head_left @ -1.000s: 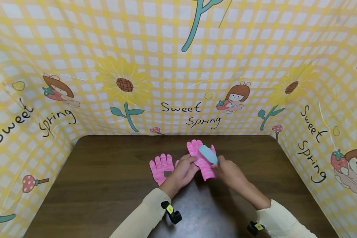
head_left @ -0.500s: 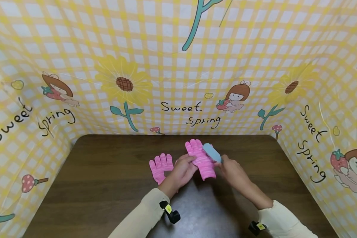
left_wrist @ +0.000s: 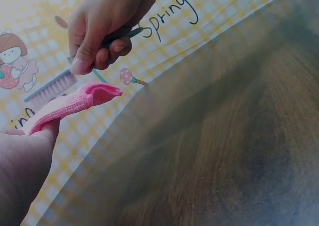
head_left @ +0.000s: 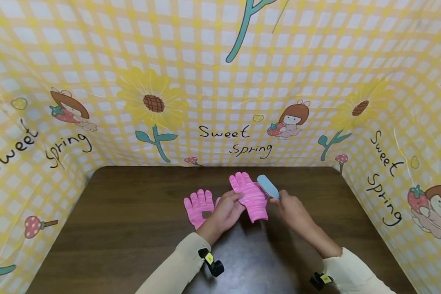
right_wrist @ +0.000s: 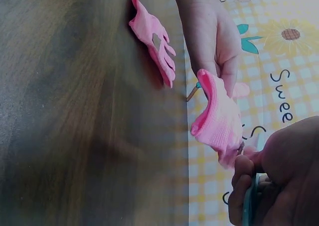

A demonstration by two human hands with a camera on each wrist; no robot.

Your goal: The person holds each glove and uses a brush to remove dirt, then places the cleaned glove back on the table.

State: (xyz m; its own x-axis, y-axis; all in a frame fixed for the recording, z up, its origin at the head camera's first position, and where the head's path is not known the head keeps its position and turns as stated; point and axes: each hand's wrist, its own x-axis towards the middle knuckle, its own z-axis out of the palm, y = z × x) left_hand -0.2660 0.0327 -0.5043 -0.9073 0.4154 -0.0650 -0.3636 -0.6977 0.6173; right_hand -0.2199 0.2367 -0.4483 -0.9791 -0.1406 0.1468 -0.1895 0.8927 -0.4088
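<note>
My left hand (head_left: 226, 210) holds a pink knitted glove (head_left: 252, 199) by its left side, thumb on top, lifted above the table with the fingers pointing away. My right hand (head_left: 293, 210) grips the handle of a light blue brush (head_left: 268, 186). In the left wrist view the pale bristles of the brush (left_wrist: 52, 90) face down, close over the glove (left_wrist: 65, 106); whether they touch cannot be told. A second pink glove (head_left: 199, 207) with a dark grey patch (head_left: 207, 214) lies on the table, partly behind my left wrist.
The dark wooden table (head_left: 132, 228) ends at a yellow checked cloth (head_left: 220, 90) that rises at the back and both sides. Black straps with small devices (head_left: 214, 264) sit on both sleeves.
My right hand has moved the brush rightward across the held glove, from over its middle to its right edge. My left hand and the glove have barely moved.
</note>
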